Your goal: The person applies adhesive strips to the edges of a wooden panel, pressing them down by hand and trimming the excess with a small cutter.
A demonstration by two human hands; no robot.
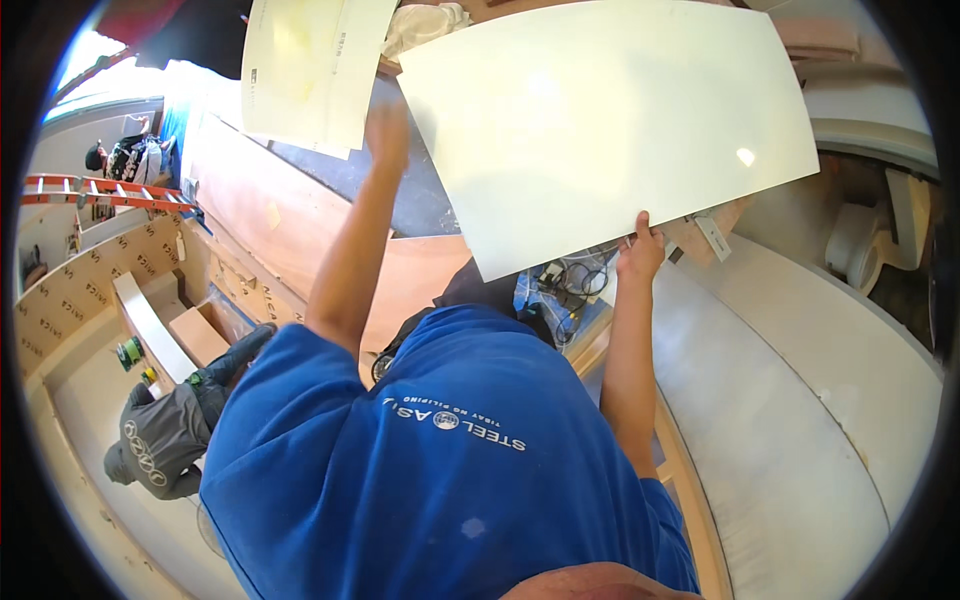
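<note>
A large, glossy white sheet (600,110) spreads out in front of me, its near edge tilted up to the right. My right hand (640,252) grips that near edge, thumb on the top face and the other fingers underneath. My left hand (388,135) is off the sheet, just beyond its left edge, and smeared by motion, so its fingers do not show clearly. Close to it, on the far left, is a second pale sheet (310,75) with small print along its edges. A gap separates the left hand from the white sheet.
Cables and plastic (568,285) lie below the sheet. A wooden panel (290,190) runs along the left. A person in grey (165,440) bends over inside a low wooden enclosure. An orange ladder (110,192) stands farther left. A curved white surface (770,400) extends at right.
</note>
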